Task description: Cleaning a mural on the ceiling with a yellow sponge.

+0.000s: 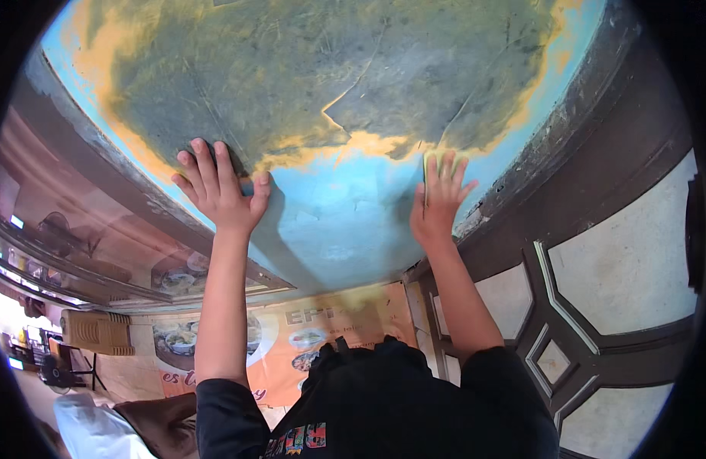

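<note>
In front of me is a wall with a bare light blue part (334,214) and, above it, a large dark grey patch (269,84) edged in yellow-orange. My left hand (221,191) lies flat against the wall at the patch's lower left border, fingers spread, holding nothing. Farther right, my right hand (440,205) presses a thin yellow-green pad (428,162) to the wall, at the border between patch and blue. Fingers cover most of the pad, so I cannot tell whether it is sponge or abrasive sheet. Cracks run through the patch.
A brown door with pale panels (620,260) stands on the right. Glass in a dark frame (77,222) runs along the left. Below lies an orange printed banner (383,314). At lower left are a tan plastic object (97,333) and a black fan (56,372).
</note>
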The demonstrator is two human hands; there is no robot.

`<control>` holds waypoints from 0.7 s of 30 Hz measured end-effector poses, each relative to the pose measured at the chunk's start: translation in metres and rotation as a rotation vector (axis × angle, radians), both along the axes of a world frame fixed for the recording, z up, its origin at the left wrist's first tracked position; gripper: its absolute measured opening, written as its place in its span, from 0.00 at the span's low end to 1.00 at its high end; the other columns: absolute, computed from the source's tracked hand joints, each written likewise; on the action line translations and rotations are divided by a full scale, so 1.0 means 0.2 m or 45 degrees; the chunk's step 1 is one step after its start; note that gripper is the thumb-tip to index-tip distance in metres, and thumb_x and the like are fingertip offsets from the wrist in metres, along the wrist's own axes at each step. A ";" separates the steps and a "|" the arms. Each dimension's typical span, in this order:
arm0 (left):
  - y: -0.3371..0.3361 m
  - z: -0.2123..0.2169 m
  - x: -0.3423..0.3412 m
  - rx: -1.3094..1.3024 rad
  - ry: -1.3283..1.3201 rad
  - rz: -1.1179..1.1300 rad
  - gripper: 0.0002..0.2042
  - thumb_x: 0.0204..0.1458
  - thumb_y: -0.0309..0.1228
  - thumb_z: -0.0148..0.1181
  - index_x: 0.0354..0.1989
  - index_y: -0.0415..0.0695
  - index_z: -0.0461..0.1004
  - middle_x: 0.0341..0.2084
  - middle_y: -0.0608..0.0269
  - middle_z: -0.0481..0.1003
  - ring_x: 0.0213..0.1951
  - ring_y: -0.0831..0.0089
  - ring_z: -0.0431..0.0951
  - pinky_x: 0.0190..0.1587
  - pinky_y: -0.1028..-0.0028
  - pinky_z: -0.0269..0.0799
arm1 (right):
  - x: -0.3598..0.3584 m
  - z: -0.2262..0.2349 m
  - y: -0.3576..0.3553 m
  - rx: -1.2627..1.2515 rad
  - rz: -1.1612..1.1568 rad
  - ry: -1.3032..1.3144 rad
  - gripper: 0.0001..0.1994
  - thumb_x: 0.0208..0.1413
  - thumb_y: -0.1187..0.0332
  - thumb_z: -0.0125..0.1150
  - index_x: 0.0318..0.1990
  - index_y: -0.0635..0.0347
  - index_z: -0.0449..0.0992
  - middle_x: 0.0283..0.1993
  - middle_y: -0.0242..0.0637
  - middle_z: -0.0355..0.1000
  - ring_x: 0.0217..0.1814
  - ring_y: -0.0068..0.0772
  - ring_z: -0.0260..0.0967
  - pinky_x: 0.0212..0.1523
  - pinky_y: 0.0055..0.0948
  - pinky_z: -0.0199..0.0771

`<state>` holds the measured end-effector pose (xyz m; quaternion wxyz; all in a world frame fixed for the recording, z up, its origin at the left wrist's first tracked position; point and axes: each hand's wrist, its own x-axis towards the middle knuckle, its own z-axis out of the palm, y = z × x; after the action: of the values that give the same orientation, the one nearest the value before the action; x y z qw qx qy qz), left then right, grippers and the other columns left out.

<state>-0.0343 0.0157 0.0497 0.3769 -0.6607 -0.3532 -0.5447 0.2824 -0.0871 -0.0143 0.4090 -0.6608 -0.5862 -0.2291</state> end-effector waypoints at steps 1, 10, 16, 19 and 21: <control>0.01 0.00 -0.01 0.006 0.003 0.006 0.34 0.56 0.53 0.46 0.64 0.37 0.58 0.66 0.46 0.53 0.70 0.50 0.44 0.68 0.53 0.28 | 0.00 -0.01 0.00 -0.134 -0.077 -0.083 0.27 0.59 0.65 0.44 0.67 0.56 0.55 0.74 0.48 0.39 0.75 0.62 0.25 0.64 0.67 0.12; 0.03 -0.01 -0.05 0.007 -0.046 -0.004 0.28 0.59 0.48 0.40 0.63 0.42 0.61 0.65 0.50 0.55 0.69 0.51 0.45 0.68 0.52 0.27 | -0.13 0.12 0.07 0.030 0.081 -0.148 0.28 0.59 0.66 0.44 0.68 0.58 0.52 0.74 0.49 0.36 0.75 0.62 0.24 0.65 0.66 0.12; 0.03 -0.02 -0.09 -0.021 -0.064 -0.017 0.26 0.60 0.46 0.38 0.63 0.44 0.62 0.65 0.51 0.55 0.69 0.52 0.45 0.68 0.52 0.26 | -0.15 0.25 0.08 0.087 0.039 -0.153 0.27 0.60 0.65 0.45 0.68 0.55 0.54 0.74 0.48 0.36 0.75 0.64 0.23 0.63 0.68 0.09; 0.03 -0.03 -0.11 -0.041 -0.070 0.002 0.26 0.61 0.46 0.37 0.64 0.45 0.61 0.66 0.53 0.55 0.70 0.53 0.44 0.68 0.52 0.25 | -0.25 0.35 0.13 0.280 0.144 -0.001 0.28 0.59 0.62 0.45 0.68 0.53 0.54 0.74 0.47 0.36 0.75 0.64 0.24 0.62 0.70 0.10; 0.03 -0.02 -0.13 -0.024 -0.066 -0.010 0.26 0.61 0.46 0.37 0.64 0.45 0.60 0.66 0.53 0.55 0.70 0.54 0.44 0.68 0.53 0.24 | -0.32 0.28 0.12 0.032 0.167 -0.381 0.28 0.58 0.60 0.46 0.67 0.53 0.56 0.74 0.46 0.37 0.75 0.64 0.24 0.62 0.72 0.10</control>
<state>-0.0607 0.0216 0.0451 0.3591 -0.6512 -0.3653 -0.5599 0.2183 -0.0640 0.0420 0.3395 -0.5743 -0.6795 -0.3052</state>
